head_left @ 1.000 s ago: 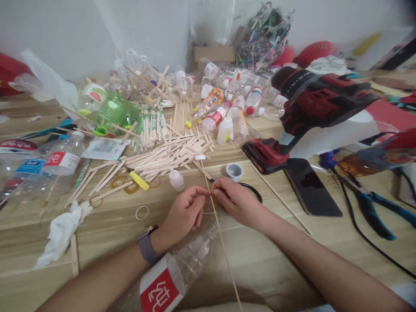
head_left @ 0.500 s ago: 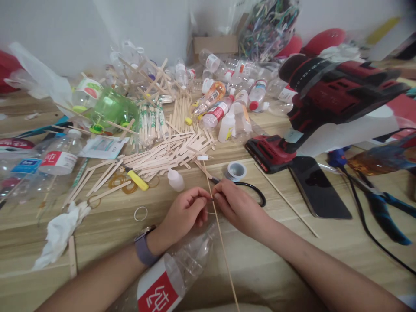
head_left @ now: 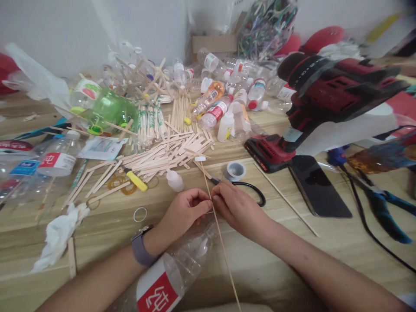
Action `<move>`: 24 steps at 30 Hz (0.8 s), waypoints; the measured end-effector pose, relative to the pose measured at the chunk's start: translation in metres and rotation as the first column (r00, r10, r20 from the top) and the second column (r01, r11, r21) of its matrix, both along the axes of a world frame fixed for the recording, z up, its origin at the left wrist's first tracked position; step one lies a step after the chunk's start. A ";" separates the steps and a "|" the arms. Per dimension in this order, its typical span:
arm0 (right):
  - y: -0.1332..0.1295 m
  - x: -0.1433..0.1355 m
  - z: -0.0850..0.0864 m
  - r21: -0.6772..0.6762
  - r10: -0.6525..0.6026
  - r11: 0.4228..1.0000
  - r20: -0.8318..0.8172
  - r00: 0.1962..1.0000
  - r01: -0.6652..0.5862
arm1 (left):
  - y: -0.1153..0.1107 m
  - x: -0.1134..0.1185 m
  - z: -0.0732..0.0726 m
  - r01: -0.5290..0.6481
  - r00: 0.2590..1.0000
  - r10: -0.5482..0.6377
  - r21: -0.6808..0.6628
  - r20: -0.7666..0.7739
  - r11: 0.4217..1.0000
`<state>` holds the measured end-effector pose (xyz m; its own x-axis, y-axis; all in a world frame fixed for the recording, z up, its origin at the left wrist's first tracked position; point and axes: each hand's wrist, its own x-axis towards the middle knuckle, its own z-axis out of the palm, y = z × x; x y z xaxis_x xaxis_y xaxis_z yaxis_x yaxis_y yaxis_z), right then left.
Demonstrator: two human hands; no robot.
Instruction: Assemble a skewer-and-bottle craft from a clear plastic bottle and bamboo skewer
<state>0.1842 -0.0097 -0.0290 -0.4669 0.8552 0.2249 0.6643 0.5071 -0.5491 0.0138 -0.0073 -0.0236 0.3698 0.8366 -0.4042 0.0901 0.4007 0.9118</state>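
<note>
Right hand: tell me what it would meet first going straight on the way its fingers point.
The right hand would probably meet the thin wooden stick first, then the left hand just beyond; whether it already touches the stick is hard to tell.

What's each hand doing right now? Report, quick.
Left hand: closed, fingertips at the wooden skewer.
Right hand: closed, pinching at the same skewer; fingertips partly hidden.

Left fingers [head_left: 202,209], right fingers [head_left: 222,193] meet at thin stick [head_left: 224,249]; clear bottle [head_left: 171,281] lying nearby.
</note>
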 end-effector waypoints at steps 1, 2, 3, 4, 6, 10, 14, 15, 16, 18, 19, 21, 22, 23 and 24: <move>0.000 0.000 0.001 0.001 0.000 1.000 0.002 1.000 0.000 | 0.000 0.000 0.000 -0.006 1.000 0.006 -0.016 0.010 1.000; -0.001 0.000 0.002 0.004 -0.002 1.000 0.002 1.000 0.002 | 0.001 0.000 0.000 -0.015 1.000 0.015 -0.034 0.018 0.999; -0.001 0.001 0.003 0.011 -0.007 1.000 0.004 1.000 0.007 | 0.001 0.000 -0.001 -0.026 0.999 0.027 -0.051 0.026 0.998; -0.002 0.001 0.004 0.024 -0.016 1.000 0.006 1.000 0.015 | 0.001 0.000 -0.001 -0.037 0.999 0.040 -0.065 0.036 0.997; -0.004 0.002 0.006 0.064 -0.039 0.997 0.010 0.999 0.039 | 0.001 0.000 -0.002 -0.052 0.997 0.057 -0.082 0.052 0.995; -0.007 0.002 0.007 0.127 -0.077 0.989 0.021 0.997 0.074 | 0.001 0.000 -0.004 -0.060 0.996 0.066 -0.089 0.067 0.994; -0.010 -0.001 0.007 0.186 -0.081 0.980 0.035 0.996 0.074 | 0.001 0.001 -0.004 -0.074 0.992 0.082 -0.088 0.092 0.993; -0.010 -0.002 0.006 0.199 -0.080 0.977 0.039 0.996 0.071 | 0.001 0.001 -0.004 -0.078 0.991 0.087 -0.089 0.101 0.993; -0.010 -0.002 0.006 0.207 -0.081 0.976 0.041 0.996 0.070 | 0.001 0.001 -0.004 -0.080 0.990 0.090 -0.090 0.112 0.993; -0.011 -0.003 0.006 0.210 -0.082 0.975 0.043 0.996 0.072 | 0.001 0.002 -0.004 -0.084 0.987 0.095 -0.094 0.129 0.992; -0.011 -0.003 0.006 0.207 -0.083 0.976 0.042 0.996 0.073 | 0.001 0.002 -0.004 -0.087 0.986 0.099 -0.095 0.135 0.992; -0.011 -0.002 0.006 0.186 -0.088 0.979 0.029 0.996 0.082 | 0.001 0.001 -0.005 -0.093 0.984 0.106 -0.094 0.140 0.991; -0.011 -0.002 0.006 0.166 -0.093 0.982 0.017 0.996 0.089 | 0.001 0.001 -0.005 -0.094 0.984 0.107 -0.091 0.141 0.991; -0.011 -0.002 0.005 0.141 -0.097 0.985 0.001 0.995 0.096 | 0.002 0.001 -0.005 -0.093 0.985 0.105 -0.087 0.140 0.992; -0.012 -0.002 0.005 0.110 -0.101 0.989 -0.019 0.995 0.102 | 0.002 0.001 -0.005 -0.089 0.986 0.099 -0.081 0.136 0.993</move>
